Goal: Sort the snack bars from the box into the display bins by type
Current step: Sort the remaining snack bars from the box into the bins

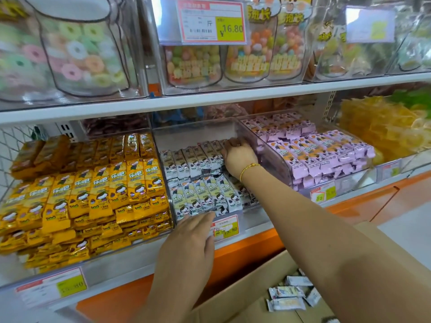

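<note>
Three clear display bins stand side by side on the lower shelf: yellow snack bars [98, 190] at left, white snack bars [200, 180] in the middle bin [251, 220], purple snack bars [326, 150] at right. My right hand [239, 156] reaches deep into the middle bin, fingers curled over the back row of white bars; I cannot tell whether it grips one. My left hand [186, 248] lies flat, fingers straight, against the middle bin's front wall. The cardboard box [247, 283] sits below at lower right with several white bars [289, 297] in it.
Above, a white shelf [210, 99] carries clear bins of candy bags and a red and yellow price tag [211, 22]. Yellow dried fruit packs [382, 122] fill the far right bin. An orange cabinet front [245, 257] runs below the shelf.
</note>
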Demonstrator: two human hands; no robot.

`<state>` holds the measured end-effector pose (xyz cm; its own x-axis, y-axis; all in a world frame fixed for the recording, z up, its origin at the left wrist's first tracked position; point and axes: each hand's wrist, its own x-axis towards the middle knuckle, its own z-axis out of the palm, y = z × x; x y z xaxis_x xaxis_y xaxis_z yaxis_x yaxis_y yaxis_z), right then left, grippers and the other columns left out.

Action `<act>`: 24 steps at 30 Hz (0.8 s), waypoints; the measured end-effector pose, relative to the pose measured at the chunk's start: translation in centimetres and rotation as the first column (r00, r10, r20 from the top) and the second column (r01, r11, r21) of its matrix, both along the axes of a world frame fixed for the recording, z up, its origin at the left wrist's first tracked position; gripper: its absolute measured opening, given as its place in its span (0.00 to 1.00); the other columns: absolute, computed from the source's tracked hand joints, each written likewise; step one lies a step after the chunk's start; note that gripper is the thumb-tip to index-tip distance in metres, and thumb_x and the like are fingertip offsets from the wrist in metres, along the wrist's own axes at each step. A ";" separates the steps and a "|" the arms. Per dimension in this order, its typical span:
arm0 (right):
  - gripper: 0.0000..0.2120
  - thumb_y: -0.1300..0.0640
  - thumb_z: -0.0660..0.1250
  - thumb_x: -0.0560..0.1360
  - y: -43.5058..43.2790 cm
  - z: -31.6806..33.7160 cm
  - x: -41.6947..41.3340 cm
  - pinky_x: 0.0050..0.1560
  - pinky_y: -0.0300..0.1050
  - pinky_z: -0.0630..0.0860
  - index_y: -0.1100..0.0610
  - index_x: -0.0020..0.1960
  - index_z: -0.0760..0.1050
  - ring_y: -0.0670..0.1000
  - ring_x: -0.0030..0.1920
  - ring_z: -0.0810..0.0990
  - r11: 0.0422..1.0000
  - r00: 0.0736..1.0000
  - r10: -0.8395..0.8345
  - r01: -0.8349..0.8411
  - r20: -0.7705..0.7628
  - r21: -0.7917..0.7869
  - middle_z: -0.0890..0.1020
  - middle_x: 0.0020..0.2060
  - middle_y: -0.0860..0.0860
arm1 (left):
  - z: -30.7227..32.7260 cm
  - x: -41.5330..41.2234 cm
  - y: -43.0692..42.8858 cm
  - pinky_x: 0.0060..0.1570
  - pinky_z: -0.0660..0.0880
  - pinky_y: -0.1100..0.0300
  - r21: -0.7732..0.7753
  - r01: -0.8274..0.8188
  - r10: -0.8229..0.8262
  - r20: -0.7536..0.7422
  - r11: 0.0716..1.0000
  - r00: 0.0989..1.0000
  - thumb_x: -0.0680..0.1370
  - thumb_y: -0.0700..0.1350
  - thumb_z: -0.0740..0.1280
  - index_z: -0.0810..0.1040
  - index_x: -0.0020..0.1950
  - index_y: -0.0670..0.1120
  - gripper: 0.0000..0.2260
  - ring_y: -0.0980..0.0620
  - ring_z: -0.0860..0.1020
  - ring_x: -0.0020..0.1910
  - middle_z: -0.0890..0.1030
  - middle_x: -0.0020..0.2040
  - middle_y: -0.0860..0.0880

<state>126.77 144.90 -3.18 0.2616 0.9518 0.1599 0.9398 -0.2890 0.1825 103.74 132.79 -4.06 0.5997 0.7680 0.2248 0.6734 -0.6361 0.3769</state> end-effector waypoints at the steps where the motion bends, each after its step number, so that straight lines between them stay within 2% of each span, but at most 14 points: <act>1: 0.18 0.59 0.50 0.83 0.0 0.3 0.0 0.70 0.54 0.61 0.61 0.71 0.64 0.59 0.72 0.60 0.999 0.995 0.023 -0.025 -0.093 -0.021 0.65 0.70 0.60 | 0.0 0.0 0.0 0.70 0.52 0.69 0.000 -0.001 0.001 0.004 1.000 1.000 0.83 0.53 0.51 0.50 0.77 0.59 0.22 0.62 0.54 0.74 0.57 0.75 0.63; 3: 0.19 0.59 0.49 0.83 -0.2 1.0 0.3 0.69 0.52 0.63 0.61 0.73 0.61 0.60 0.72 0.62 0.995 0.967 0.025 -0.048 -0.252 -0.085 0.64 0.71 0.62 | 0.0 0.0 -0.1 0.69 0.51 0.70 -0.009 -0.002 0.002 0.010 1.000 1.000 0.83 0.52 0.52 0.51 0.77 0.59 0.22 0.62 0.55 0.74 0.58 0.75 0.63; 5: 0.20 0.57 0.52 0.83 -1.0 1.3 0.6 0.65 0.49 0.67 0.63 0.72 0.62 0.61 0.68 0.68 0.992 0.954 -0.008 -0.031 -0.300 -0.124 0.69 0.68 0.63 | -0.1 -0.1 -0.1 0.68 0.51 0.70 -0.025 -0.005 0.006 0.026 1.000 1.000 0.83 0.51 0.54 0.53 0.76 0.59 0.22 0.60 0.56 0.74 0.59 0.75 0.62; 7: 0.21 0.55 0.59 0.81 -2.2 1.2 0.8 0.60 0.49 0.71 0.63 0.70 0.66 0.60 0.64 0.72 0.998 0.968 -0.025 0.009 -0.248 -0.066 0.74 0.64 0.62 | -0.2 -0.1 -0.1 0.69 0.52 0.68 -0.031 -0.016 0.016 0.020 0.999 1.000 0.82 0.51 0.55 0.55 0.76 0.58 0.22 0.59 0.57 0.74 0.60 0.75 0.61; 9: 0.21 0.57 0.62 0.79 -2.9 0.9 0.8 0.61 0.49 0.71 0.61 0.70 0.65 0.59 0.65 0.70 0.998 0.986 -0.054 0.049 -0.156 -0.032 0.74 0.63 0.61 | -0.3 0.0 -0.1 0.70 0.54 0.67 -0.019 -0.027 0.027 0.015 0.999 1.000 0.82 0.51 0.55 0.55 0.76 0.58 0.22 0.59 0.58 0.74 0.61 0.74 0.61; 10: 0.21 0.58 0.61 0.79 -3.0 0.6 1.0 0.61 0.48 0.70 0.60 0.71 0.65 0.59 0.66 0.69 0.998 0.989 -0.053 0.050 -0.141 -0.028 0.73 0.64 0.61 | -0.3 0.1 -0.2 0.70 0.54 0.66 -0.017 -0.030 0.031 0.018 0.999 0.999 0.82 0.51 0.55 0.55 0.76 0.58 0.22 0.58 0.58 0.74 0.61 0.74 0.60; 14: 0.15 0.63 0.59 0.78 -2.1 0.5 1.1 0.57 0.48 0.69 0.62 0.64 0.73 0.62 0.62 0.72 0.995 0.964 -0.063 0.081 -0.257 0.061 0.73 0.62 0.63 | -0.4 0.0 -0.1 0.70 0.53 0.66 -0.016 -0.024 0.024 0.026 1.000 0.999 0.82 0.51 0.54 0.55 0.76 0.58 0.22 0.58 0.57 0.75 0.61 0.75 0.61; 18: 0.14 0.64 0.53 0.81 -1.9 2.3 -0.4 0.61 0.44 0.66 0.62 0.63 0.71 0.57 0.63 0.72 0.985 0.921 -0.143 0.167 -0.362 0.036 0.75 0.62 0.59 | -0.1 -0.1 0.2 0.70 0.56 0.64 -0.032 0.007 -0.005 0.049 0.999 0.999 0.82 0.50 0.58 0.59 0.76 0.56 0.22 0.56 0.59 0.74 0.63 0.74 0.59; 20: 0.13 0.62 0.54 0.81 -2.2 2.4 -0.6 0.62 0.44 0.66 0.63 0.63 0.71 0.57 0.64 0.72 0.988 0.931 -0.115 0.145 -0.345 0.062 0.75 0.62 0.59 | -0.1 -0.2 0.0 0.70 0.55 0.65 -0.033 0.013 -0.010 0.074 0.999 0.997 0.81 0.49 0.59 0.60 0.76 0.55 0.22 0.56 0.60 0.74 0.64 0.74 0.58; 22: 0.14 0.60 0.58 0.80 -3.5 2.3 -0.7 0.62 0.45 0.66 0.64 0.63 0.71 0.58 0.65 0.71 0.995 0.938 -0.063 0.086 -0.341 0.052 0.74 0.62 0.61 | -0.2 -0.4 -0.5 0.67 0.58 0.66 -0.025 -0.001 0.004 0.142 1.000 0.990 0.81 0.48 0.61 0.65 0.74 0.53 0.21 0.57 0.64 0.71 0.68 0.72 0.56; 24: 0.11 0.58 0.63 0.78 -6.2 2.2 -1.2 0.54 0.46 0.70 0.62 0.57 0.76 0.58 0.59 0.75 0.984 0.921 0.060 0.011 -0.386 0.177 0.78 0.56 0.61 | -0.4 -0.7 -1.2 0.59 0.65 0.66 0.023 -0.004 -0.002 0.256 1.000 0.967 0.80 0.47 0.63 0.75 0.67 0.51 0.15 0.55 0.73 0.63 0.76 0.64 0.55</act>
<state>125.59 138.71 -1.00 0.3133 0.9255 0.2127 0.9333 -0.2588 -0.2488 103.01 131.56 -4.41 0.5192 0.7611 0.3888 0.5566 -0.6463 0.5220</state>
